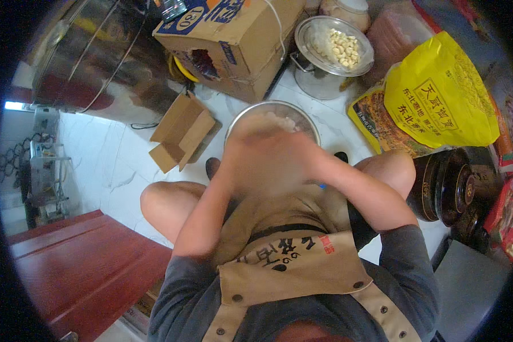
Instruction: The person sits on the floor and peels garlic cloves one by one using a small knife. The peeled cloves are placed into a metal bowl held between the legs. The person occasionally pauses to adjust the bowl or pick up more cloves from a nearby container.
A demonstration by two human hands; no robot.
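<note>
My left hand [244, 139] and my right hand [297, 149] are close together over the near side of a round metal bowl [275, 104] on the floor before me. Heavy blur covers both hands, so their fingers and anything between them cannot be made out. Pale, whitish pieces [284, 122] lie in the bowl, too smeared to name for sure. Beyond the bowl, peeled garlic cloves [346, 49] rest in a clear plastic bag on the lid of a metal pot [320, 81].
An open cardboard box [181, 128] lies to the left, a larger carton [235, 51] behind it. At right stand a yellow printed bag [440, 98] and a dark lidded jar [444, 188]. A reddish wooden door [94, 265] is at lower left.
</note>
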